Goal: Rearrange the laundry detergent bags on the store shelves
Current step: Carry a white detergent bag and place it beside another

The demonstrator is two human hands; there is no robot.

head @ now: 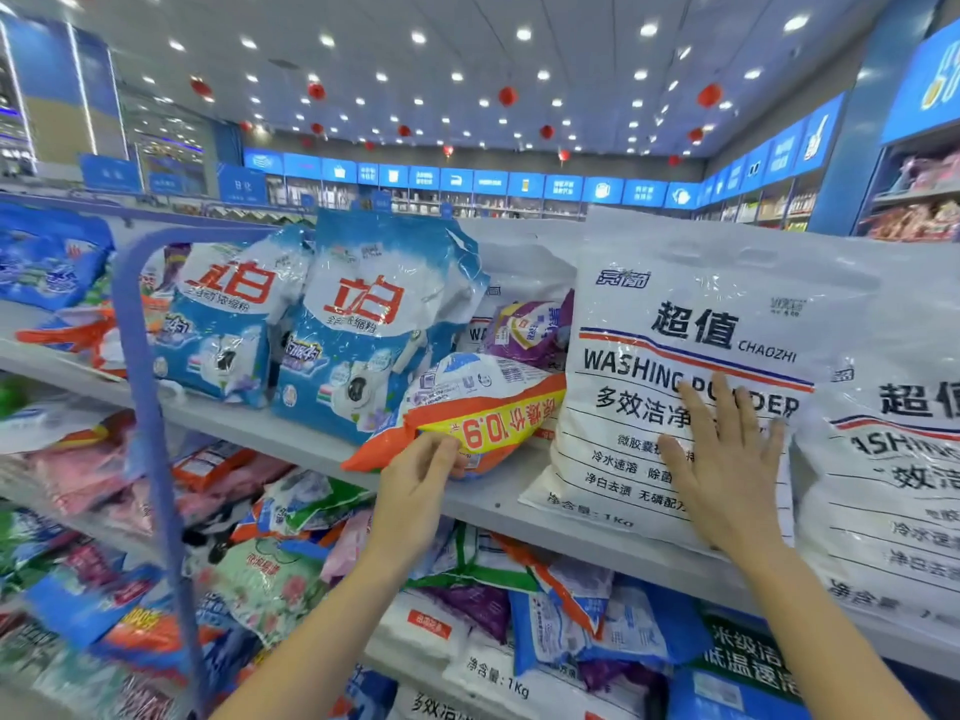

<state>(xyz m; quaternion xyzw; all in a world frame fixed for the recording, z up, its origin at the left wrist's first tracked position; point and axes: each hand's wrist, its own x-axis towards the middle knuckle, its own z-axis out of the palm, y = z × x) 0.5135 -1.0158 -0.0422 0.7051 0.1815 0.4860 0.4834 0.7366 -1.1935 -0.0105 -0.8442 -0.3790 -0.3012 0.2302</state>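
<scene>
A large white washing powder bag (675, 324) with black lettering stands upright on the top shelf (498, 504). My right hand (727, 470) lies flat against its front, fingers straight and spread. To its left an orange, white and yellow detergent bag (488, 402) lies on its side on the same shelf. My left hand (421, 480) pinches that bag's lower front edge with curled fingers. Two blue and white detergent bags (363, 324) stand behind it. A second white bag (893, 459) stands at the far right.
A purple bag (524, 330) sits behind the orange one. The lower shelf holds several jumbled detergent bags (291, 579) in many colours. A blue metal frame (150, 407) runs down the left. Blue bags (47, 257) lie at the far left. Store aisles stretch behind.
</scene>
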